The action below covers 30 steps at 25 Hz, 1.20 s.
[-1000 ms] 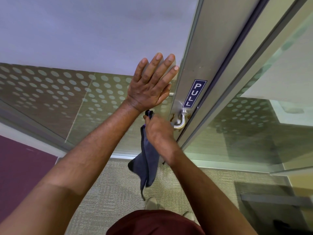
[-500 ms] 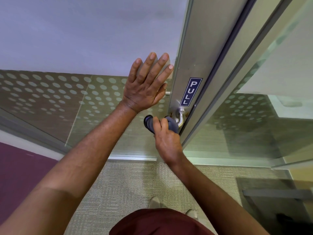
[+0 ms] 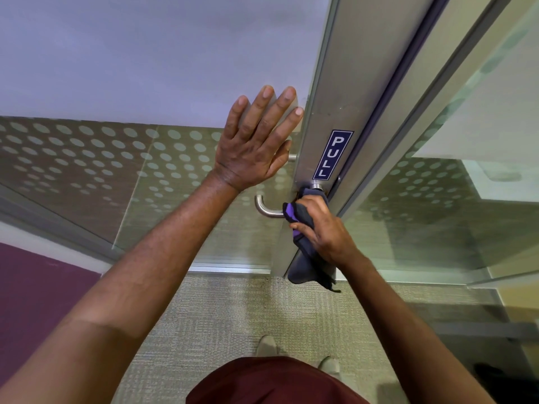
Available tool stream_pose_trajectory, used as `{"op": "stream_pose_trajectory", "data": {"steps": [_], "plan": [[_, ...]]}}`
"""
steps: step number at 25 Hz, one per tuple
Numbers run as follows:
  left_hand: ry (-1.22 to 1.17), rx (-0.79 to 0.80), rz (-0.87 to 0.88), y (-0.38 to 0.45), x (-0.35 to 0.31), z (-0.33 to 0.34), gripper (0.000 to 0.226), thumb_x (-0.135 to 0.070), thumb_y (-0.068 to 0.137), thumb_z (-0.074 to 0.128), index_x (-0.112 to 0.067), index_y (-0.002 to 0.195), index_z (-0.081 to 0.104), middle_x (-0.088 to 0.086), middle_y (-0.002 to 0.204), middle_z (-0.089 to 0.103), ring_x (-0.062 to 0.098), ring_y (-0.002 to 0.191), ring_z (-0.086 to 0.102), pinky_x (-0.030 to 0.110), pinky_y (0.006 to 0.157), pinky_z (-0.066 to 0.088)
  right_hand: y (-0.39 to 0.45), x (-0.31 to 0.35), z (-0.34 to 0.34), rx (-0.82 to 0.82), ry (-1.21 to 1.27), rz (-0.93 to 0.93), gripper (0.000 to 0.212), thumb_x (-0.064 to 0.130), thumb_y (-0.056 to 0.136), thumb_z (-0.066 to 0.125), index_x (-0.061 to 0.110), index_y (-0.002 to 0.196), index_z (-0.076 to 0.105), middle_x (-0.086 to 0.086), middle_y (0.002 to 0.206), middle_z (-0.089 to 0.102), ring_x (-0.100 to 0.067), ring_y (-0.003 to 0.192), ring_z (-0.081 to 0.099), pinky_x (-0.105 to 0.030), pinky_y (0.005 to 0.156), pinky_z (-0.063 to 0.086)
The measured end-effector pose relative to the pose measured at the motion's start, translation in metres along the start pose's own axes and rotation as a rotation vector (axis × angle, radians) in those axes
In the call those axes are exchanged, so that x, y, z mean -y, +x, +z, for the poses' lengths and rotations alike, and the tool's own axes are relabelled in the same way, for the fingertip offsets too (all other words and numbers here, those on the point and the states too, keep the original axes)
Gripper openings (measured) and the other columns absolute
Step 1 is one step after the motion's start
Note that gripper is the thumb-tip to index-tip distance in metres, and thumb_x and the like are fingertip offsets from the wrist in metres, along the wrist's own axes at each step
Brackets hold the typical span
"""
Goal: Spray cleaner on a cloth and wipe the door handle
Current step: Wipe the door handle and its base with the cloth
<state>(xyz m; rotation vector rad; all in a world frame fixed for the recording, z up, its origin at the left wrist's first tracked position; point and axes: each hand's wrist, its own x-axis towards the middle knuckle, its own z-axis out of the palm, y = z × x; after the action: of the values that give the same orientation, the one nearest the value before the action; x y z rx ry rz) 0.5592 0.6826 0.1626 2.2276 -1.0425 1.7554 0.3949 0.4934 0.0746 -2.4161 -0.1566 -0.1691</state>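
Note:
My right hand grips a dark blue-grey cloth with a purple edge and presses it around the near part of the silver lever door handle, close to the metal door stile. The handle's curved free end sticks out to the left of the cloth. The cloth's loose end hangs below my hand. My left hand lies flat with its fingers spread on the frosted glass door, just above the handle. No spray bottle is in view.
A blue PULL sign is stuck on the metal door stile above the handle. A glass side panel stands to the right. Beige carpet and my shoes are below; purple flooring lies at the left.
My right hand has bunched the hanging cloth, wrapped it on the handle, and slid it right toward the stile, baring the handle's curved end. My left hand stays flat on the glass.

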Motion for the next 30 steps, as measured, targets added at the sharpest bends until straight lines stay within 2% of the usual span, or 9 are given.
{"op": "stream_pose_trajectory", "data": {"steps": [7,11,13,15,17,20,24,26,30], "plan": [[-0.009,0.002,-0.004,-0.005,0.002,-0.001,0.077,-0.035,0.1,0.06,-0.018,0.167,0.025,0.008,0.17,0.025,0.026,0.165,0.003,0.048,0.134,0.005,-0.005,0.072,0.061,-0.212,-0.32,0.301,0.057,0.051,0.099,0.053,0.013,0.142,0.049,-0.008,0.138,0.045,-0.027,0.079,0.071,-0.036,0.06,0.058],[-0.002,0.008,0.007,-0.006,0.001,-0.001,0.078,-0.035,0.099,0.061,-0.018,0.167,0.026,0.006,0.176,0.017,0.026,0.165,0.003,0.048,0.134,0.004,0.018,0.113,0.078,-0.22,-0.528,0.291,0.05,0.052,0.1,0.059,0.006,0.118,0.058,-0.011,0.108,0.058,-0.017,0.067,0.067,-0.024,0.043,0.049],[-0.005,0.004,0.01,-0.004,0.0,0.001,0.078,-0.035,0.1,0.06,-0.018,0.167,0.025,0.007,0.172,0.023,0.026,0.165,0.002,0.048,0.134,0.004,0.04,0.121,0.082,-0.134,-0.512,0.381,0.05,0.05,0.103,0.055,0.003,0.121,0.055,-0.013,0.111,0.06,-0.021,0.089,0.068,-0.029,0.061,0.057],[-0.005,0.001,0.011,-0.002,0.0,0.002,0.077,-0.035,0.1,0.059,-0.018,0.167,0.025,0.008,0.169,0.024,0.026,0.165,0.001,0.048,0.134,0.003,0.07,0.118,0.083,0.022,-0.378,0.56,0.05,0.046,0.106,0.05,0.002,0.128,0.051,-0.015,0.123,0.061,-0.028,0.112,0.064,-0.034,0.084,0.054],[0.004,0.004,0.003,-0.004,0.003,0.001,0.075,-0.035,0.1,0.059,-0.018,0.166,0.027,0.008,0.169,0.025,0.026,0.165,0.001,0.048,0.134,0.004,0.088,0.116,0.083,0.127,-0.284,0.67,0.05,0.044,0.107,0.047,0.0,0.129,0.05,-0.016,0.128,0.064,-0.029,0.118,0.065,-0.035,0.087,0.049],[0.016,0.006,-0.007,-0.006,0.003,0.001,0.071,-0.035,0.101,0.057,-0.017,0.165,0.03,0.008,0.168,0.025,0.026,0.165,0.0,0.048,0.133,0.004,0.071,0.117,0.076,0.062,-0.349,0.545,0.046,0.046,0.107,0.046,0.004,0.124,0.053,-0.013,0.12,0.066,-0.028,0.105,0.07,-0.034,0.078,0.053],[0.01,0.005,-0.001,-0.005,0.001,0.001,0.071,-0.035,0.102,0.058,-0.017,0.165,0.03,0.008,0.169,0.025,0.026,0.165,0.001,0.048,0.134,0.004,0.014,0.098,0.06,-0.197,-0.608,0.082,0.038,0.048,0.105,0.05,0.012,0.116,0.056,-0.004,0.102,0.057,-0.015,0.063,0.062,-0.025,0.042,0.039],[0.013,0.011,-0.002,-0.006,0.0,0.0,0.071,-0.035,0.102,0.059,-0.018,0.164,0.031,0.008,0.169,0.025,0.026,0.165,0.0,0.048,0.134,0.003,0.001,0.074,0.048,-0.12,-0.593,-0.004,0.042,0.042,0.101,0.059,0.014,0.132,0.052,-0.004,0.112,0.054,-0.017,0.063,0.062,-0.026,0.041,0.042],[0.015,0.01,0.002,-0.005,0.001,0.0,0.072,-0.035,0.1,0.061,-0.018,0.164,0.032,0.008,0.17,0.024,0.026,0.165,0.001,0.048,0.134,0.004,-0.01,0.028,0.027,-0.059,-0.522,0.08,0.066,0.037,0.091,0.075,0.021,0.147,0.045,-0.002,0.136,0.051,-0.024,0.072,0.07,-0.035,0.051,0.058]]}}
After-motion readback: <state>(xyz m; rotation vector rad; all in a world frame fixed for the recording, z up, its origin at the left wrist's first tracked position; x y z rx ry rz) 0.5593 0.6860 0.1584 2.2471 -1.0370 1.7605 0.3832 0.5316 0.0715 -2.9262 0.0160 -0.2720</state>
